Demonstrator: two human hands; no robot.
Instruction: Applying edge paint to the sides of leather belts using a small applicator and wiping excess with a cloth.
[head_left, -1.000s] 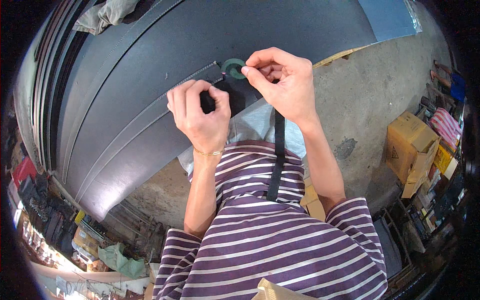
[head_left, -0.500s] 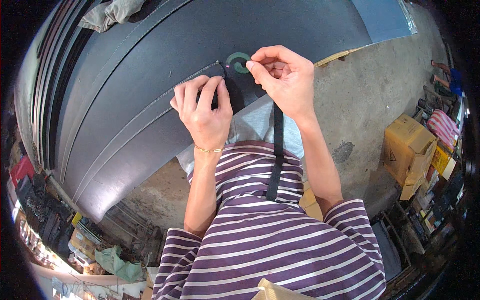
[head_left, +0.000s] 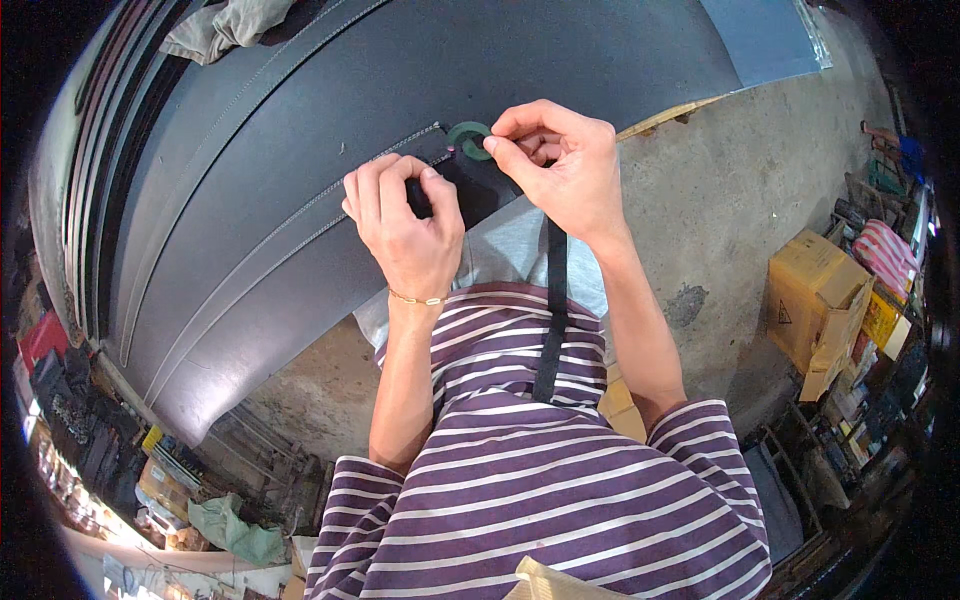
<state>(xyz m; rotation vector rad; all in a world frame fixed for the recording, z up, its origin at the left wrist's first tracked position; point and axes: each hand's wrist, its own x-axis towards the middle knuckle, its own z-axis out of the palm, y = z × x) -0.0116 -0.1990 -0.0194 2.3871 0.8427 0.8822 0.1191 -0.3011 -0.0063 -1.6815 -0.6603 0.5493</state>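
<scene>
A flat green ring (head_left: 462, 131) is at the fingertips of my right hand (head_left: 570, 165), whose thumb and index finger pinch its right edge. A small pink spot shows beside the ring's left side. My left hand (head_left: 405, 220) is curled, palm down, over a long black strip with pale stitching (head_left: 300, 240). The strip's end lies just past the left fingers, close to the ring. Whatever the left fingertips may grip is hidden beneath them.
The black work surface (head_left: 520, 60) spreads ahead and to the left. A second stitched strip (head_left: 215, 150) curves across it. Grey cloth (head_left: 230, 28) is bunched at the far left. Cardboard boxes (head_left: 812, 295) stand on the concrete floor (head_left: 690, 220) at right.
My right hand and the green ring have shifted slightly left and nearer to me. My left fingers have drawn back from the strip's end and curled more.
</scene>
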